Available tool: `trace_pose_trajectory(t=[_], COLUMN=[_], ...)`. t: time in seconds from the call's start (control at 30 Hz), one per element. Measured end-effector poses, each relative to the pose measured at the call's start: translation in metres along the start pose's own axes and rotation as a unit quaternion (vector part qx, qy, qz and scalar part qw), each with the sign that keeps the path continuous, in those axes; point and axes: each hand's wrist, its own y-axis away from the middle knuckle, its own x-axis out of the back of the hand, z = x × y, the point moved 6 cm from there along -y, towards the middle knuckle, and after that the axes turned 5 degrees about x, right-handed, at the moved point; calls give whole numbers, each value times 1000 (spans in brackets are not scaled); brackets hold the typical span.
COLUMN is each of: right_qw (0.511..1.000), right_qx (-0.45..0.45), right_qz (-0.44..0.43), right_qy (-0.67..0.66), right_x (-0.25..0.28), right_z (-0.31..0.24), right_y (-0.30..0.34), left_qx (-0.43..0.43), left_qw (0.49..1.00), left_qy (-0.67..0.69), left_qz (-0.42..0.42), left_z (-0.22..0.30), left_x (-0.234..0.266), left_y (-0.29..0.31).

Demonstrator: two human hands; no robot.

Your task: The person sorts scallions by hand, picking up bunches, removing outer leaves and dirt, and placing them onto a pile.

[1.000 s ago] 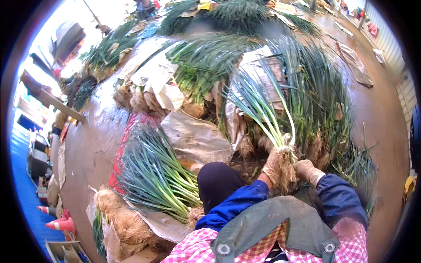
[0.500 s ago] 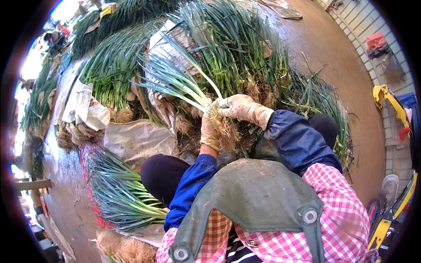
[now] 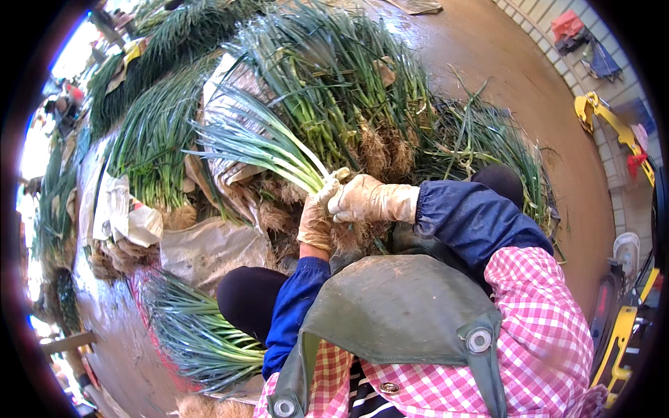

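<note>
Slender, green-and-white onion bunch (image 3: 291, 161) held at centre, leaves (image 3: 233, 129) angled far left; lower stems clasped by cream-gloved left hand (image 3: 315, 226) and pinched by cream-gloved right hand (image 3: 366, 200), presumably so bunch is kept together.

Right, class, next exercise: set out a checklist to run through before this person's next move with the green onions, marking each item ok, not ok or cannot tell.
1. Left hand closed around the held bunch of green onions near its root end: ok.
2. Right hand at the bunch beside the left: ok.
3. Gloves on both hands: ok.
4. Leaves pointing away from the body: ok.
5. Roots in full view: not ok, the right hand partly covers them.
6. Bunch securely tied: cannot tell, the hands hide much of its base.
</note>
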Motion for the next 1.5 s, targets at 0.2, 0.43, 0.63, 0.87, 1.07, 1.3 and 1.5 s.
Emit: trace_pose_trajectory(t=[0.2, 0.43, 0.63, 0.87, 1.07, 1.3, 1.5], right_qw=[895, 924, 860, 830, 669, 576, 593], right_qx=[-67, -345, -429, -462, -548, -196, -56], right_qz=[-299, -164, 274, 309, 400, 369, 503], right_qy=[-323, -14, -27, 40, -303, -703, -626], right_x=[-55, -77, -59, -81, -70, 64, 182], right_z=[-23, 108, 97, 73, 104, 142, 148], right_y=[41, 62, -3, -16, 1, -21, -7], left_qx=[-48, -158, -166, -100, -111, -151, -152], left_qw=[995, 978, 978, 978, 976, 964, 956], left_qy=[57, 132, 101, 163, 188, 213, 249], left_qz=[68, -43, 70, 78, -6, 42, 28], left_z=[-1, 65, 67, 38, 41, 53, 58], left_x=[13, -17, -4, 26, 13, 10, 5], left_y=[-11, 22, 38, 20, 23, 18, 25])
